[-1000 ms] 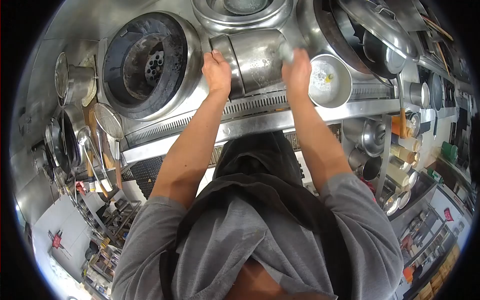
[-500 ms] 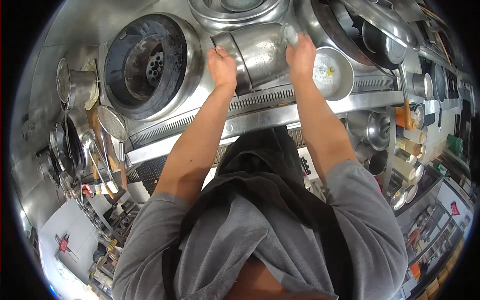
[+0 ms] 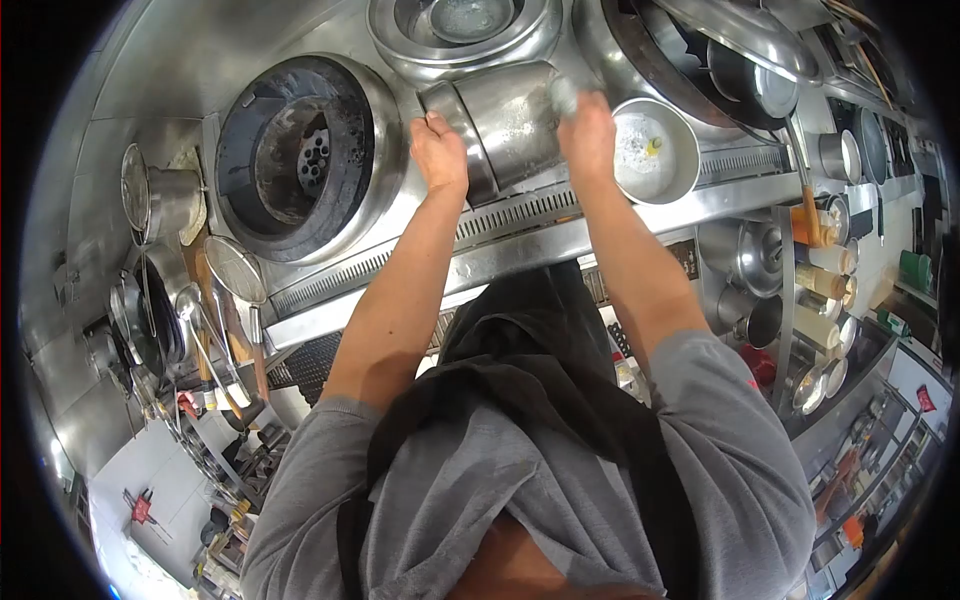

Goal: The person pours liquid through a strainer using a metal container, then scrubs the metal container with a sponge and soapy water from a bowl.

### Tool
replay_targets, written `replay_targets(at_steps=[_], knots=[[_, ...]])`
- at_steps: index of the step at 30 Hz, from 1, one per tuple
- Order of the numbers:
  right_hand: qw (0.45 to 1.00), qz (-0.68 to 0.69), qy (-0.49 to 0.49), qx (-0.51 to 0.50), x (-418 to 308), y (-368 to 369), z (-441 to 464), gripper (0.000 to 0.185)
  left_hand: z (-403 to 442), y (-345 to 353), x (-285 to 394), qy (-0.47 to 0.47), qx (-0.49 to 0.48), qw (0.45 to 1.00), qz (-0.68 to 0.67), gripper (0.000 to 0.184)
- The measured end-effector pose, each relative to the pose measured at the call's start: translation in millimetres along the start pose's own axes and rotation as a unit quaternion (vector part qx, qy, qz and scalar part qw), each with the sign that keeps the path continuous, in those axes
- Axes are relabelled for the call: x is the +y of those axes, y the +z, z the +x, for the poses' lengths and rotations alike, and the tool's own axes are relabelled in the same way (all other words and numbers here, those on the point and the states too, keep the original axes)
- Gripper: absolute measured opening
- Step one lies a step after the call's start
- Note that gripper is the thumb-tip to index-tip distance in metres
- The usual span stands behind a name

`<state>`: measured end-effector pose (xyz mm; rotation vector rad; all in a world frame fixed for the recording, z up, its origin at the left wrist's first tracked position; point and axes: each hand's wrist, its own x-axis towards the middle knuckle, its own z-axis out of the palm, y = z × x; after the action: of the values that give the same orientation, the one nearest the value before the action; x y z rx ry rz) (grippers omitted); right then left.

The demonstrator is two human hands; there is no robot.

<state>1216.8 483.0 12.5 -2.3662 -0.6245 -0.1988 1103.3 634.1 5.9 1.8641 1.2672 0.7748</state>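
Observation:
A large stainless steel pot (image 3: pixel 512 122) lies on its side on the metal counter, with patches of white suds on its wall. My left hand (image 3: pixel 438 150) is closed on the pot's rim at its left end. At the right end, my right hand (image 3: pixel 588 138) is closed around a pale grey scouring pad (image 3: pixel 565 96), which is blurred by motion and presses against the pot near its base. Just right of that hand stands a white-lined bowl (image 3: pixel 685 170) of cloudy liquid, with a small yellow piece (image 3: pixel 655 146) in it.
A blackened wok burner (image 3: pixel 233 175) is on the left. Behind the pot sits a round steel burner ring (image 3: pixel 400 55) holding a bowl. A large wok (image 3: pixel 600 50) with pans and a lid is at back right. Strainers (image 3: pixel 235 268) and ladles hang left. A slotted drain (image 3: pixel 530 202) runs along the front.
My right hand and the scouring pad have shifted slightly left and down along the pot. My left hand keeps its hold on the rim. The whole view has tilted a little.

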Motion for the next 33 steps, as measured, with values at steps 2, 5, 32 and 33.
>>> replay_targets(at_steps=[2, 5, 32, 33], knots=[[0.999, 0.015, -0.024, -0.016, -14.2, 0.9, -23.5, 0.022, 1.2, 0.7, -4.0, -0.004, -0.001, 1.000, 0.003, 0.033], [0.997, 0.052, -0.043, -0.029, -11.2, 1.5, -23.5, 0.024, 2.4, 2.0, -0.9, -0.014, -0.007, 1.000, -0.005, 0.033], [0.999, 0.048, 0.015, -0.012, 4.2, 2.1, 5.4, 0.027, -0.6, -0.4, 1.6, -0.031, -0.019, 0.999, 0.010, 0.036], [0.999, 0.050, 0.011, -0.012, 1.1, 5.4, 0.3, 0.027, -1.0, -0.9, 2.9, -0.031, -0.015, 0.999, 0.009, 0.036]])
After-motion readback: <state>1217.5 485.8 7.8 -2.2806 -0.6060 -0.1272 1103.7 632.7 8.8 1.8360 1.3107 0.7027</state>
